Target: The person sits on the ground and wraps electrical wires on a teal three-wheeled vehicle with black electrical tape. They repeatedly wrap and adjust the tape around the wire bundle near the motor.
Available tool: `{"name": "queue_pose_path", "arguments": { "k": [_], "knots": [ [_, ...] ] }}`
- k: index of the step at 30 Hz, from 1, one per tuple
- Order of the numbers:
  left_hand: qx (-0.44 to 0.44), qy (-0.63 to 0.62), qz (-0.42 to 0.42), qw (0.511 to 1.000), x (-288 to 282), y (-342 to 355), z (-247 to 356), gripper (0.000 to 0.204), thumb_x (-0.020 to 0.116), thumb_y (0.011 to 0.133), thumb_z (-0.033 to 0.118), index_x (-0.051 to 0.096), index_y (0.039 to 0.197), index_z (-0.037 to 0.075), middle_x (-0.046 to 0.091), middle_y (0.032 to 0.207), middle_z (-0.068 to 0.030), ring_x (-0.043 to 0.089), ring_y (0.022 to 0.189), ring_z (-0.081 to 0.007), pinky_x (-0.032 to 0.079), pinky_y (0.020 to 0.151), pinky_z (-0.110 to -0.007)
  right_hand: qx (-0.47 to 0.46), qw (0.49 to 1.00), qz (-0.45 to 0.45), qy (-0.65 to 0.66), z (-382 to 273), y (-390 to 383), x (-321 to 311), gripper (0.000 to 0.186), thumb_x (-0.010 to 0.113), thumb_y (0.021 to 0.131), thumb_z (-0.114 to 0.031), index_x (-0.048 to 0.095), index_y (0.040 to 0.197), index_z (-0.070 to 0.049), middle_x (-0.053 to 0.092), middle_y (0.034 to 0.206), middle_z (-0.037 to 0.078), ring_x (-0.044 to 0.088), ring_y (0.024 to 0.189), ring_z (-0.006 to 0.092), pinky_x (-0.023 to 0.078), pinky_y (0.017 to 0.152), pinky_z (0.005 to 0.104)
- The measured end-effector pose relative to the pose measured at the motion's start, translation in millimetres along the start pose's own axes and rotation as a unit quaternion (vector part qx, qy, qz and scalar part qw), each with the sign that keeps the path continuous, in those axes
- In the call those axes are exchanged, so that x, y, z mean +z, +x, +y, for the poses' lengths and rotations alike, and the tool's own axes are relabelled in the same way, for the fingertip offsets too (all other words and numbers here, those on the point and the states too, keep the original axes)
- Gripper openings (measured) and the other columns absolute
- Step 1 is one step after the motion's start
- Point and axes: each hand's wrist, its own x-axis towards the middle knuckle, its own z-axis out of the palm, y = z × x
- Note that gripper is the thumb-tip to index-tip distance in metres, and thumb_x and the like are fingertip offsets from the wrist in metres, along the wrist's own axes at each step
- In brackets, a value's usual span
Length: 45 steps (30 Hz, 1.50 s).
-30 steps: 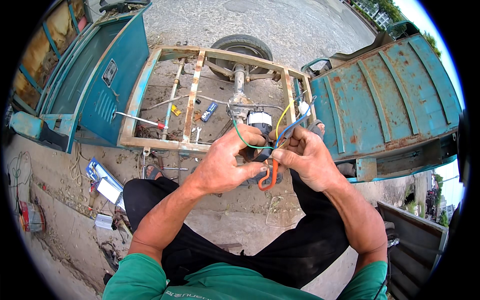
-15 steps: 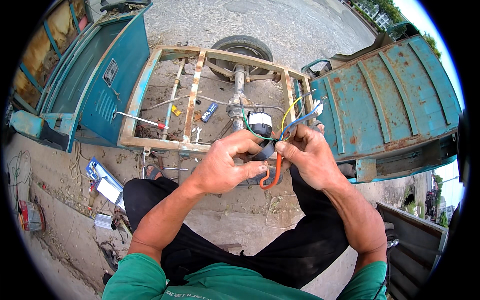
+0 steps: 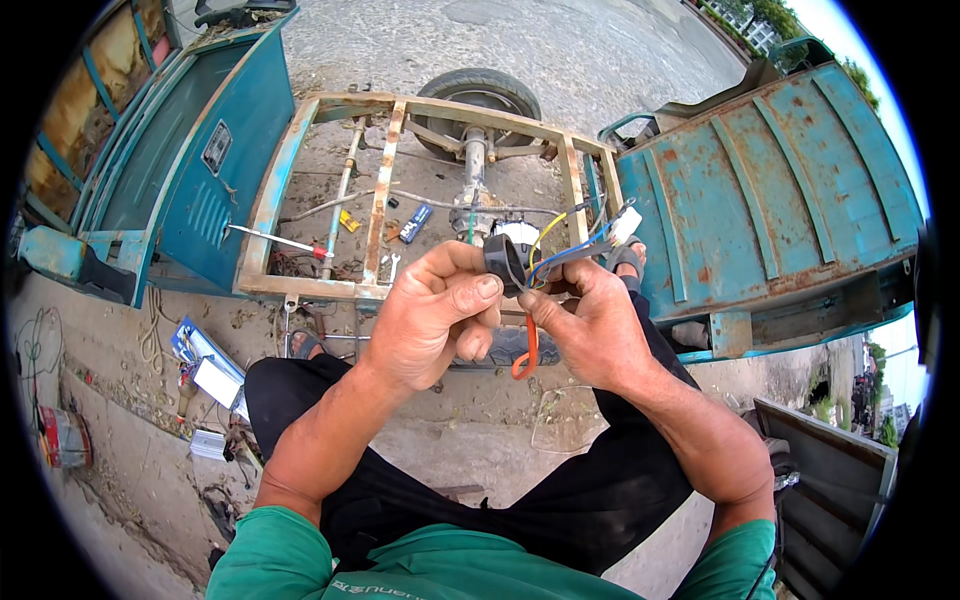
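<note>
My left hand [image 3: 435, 315] grips a roll of black electrical tape [image 3: 504, 262] between thumb and fingers. Pinched in my right hand [image 3: 595, 325] is a bundle of wires, with a blue wire [image 3: 582, 244] and a yellow wire [image 3: 546, 234] fanning out to the upper right. A white connector [image 3: 626, 224] shows at the far end of the bundle. Below my fingers hangs a thick orange cable [image 3: 526, 355], bent into a hook. A strip of tape seems to run from the roll to the wires. Just behind the roll, a black part with a white label [image 3: 516, 231] is partly hidden.
A rusty vehicle frame [image 3: 381, 210] with an axle [image 3: 474, 170] and wheel [image 3: 480, 90] lies ahead. Teal metal panels [image 3: 765, 190] stand right and left. A screwdriver [image 3: 285, 240], a wrench [image 3: 394, 267] and a blue box [image 3: 415, 224] lie within the frame.
My left hand has raised the tape roll and turned it upright, drawing slightly left. My right hand has shifted a little down and left, with the orange cable swinging straighter.
</note>
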Motion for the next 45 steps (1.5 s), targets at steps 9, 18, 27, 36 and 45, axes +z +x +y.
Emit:
{"name": "queue_pose_path", "arguments": {
  "k": [9, 18, 27, 36, 45],
  "knots": [
    [0.181, 0.323, 0.157, 0.916, 2.4, 1.4, 0.9, 0.019, 0.073, 0.094, 0.012, 0.059, 0.098, 0.000, 0.064, 0.069, -0.0021, 0.058, 0.056, -0.0036, 0.045, 0.046, -0.020, 0.097, 0.979, -0.135, 0.116, -8.9, 1.9, 3.5, 0.033, 0.066, 0.099, -0.018, 0.060, 0.108, 0.012, 0.071, 0.092, 0.015, 0.073, 0.088, 0.0191, 0.058, 0.072, 0.0331],
    [0.193, 0.492, 0.080, 0.845, -28.1, 8.9, -5.0, 0.029, 0.076, 0.086, 0.004, 0.060, 0.111, 0.002, 0.068, 0.092, -0.0087, 0.068, 0.081, -0.0156, 0.057, 0.069, -0.028, 0.165, 0.942, -0.141, 0.254, 9.7, 21.5, -15.4, 0.031, 0.063, 0.102, -0.022, 0.060, 0.112, 0.007, 0.069, 0.103, 0.014, 0.071, 0.090, 0.0194, 0.058, 0.077, 0.0300],
    [0.311, 0.561, -0.016, 0.767, -37.2, 25.4, -18.0, 0.021, 0.076, 0.085, 0.014, 0.068, 0.101, 0.001, 0.062, 0.113, -0.0147, 0.062, 0.106, -0.0292, 0.052, 0.085, -0.041, 0.181, 0.920, -0.170, 0.305, 14.2, 20.0, -16.7, 0.029, 0.066, 0.100, -0.021, 0.060, 0.109, 0.006, 0.070, 0.103, 0.014, 0.072, 0.090, 0.0190, 0.058, 0.079, 0.0284],
    [0.165, 0.579, 0.011, 0.798, -23.8, 11.3, -18.1, 0.042, 0.064, 0.100, 0.037, 0.065, 0.087, -0.003, 0.058, 0.076, -0.0101, 0.054, 0.070, -0.0188, 0.044, 0.063, -0.035, 0.112, 0.973, -0.093, 0.177, 4.5, 15.5, -16.0, 0.025, 0.071, 0.095, -0.009, 0.060, 0.106, 0.010, 0.072, 0.092, 0.013, 0.073, 0.085, 0.0176, 0.059, 0.073, 0.0287],
    [0.089, 0.584, -0.029, 0.806, -17.3, 6.2, -9.9, 0.043, 0.064, 0.099, 0.038, 0.064, 0.085, -0.002, 0.055, 0.065, -0.0069, 0.049, 0.058, -0.0154, 0.041, 0.054, -0.034, 0.073, 0.986, -0.096, 0.111, 7.7, 15.3, -19.3, 0.025, 0.072, 0.093, -0.007, 0.060, 0.107, 0.010, 0.071, 0.087, 0.012, 0.071, 0.082, 0.0136, 0.057, 0.071, 0.0270]
  ]
}}
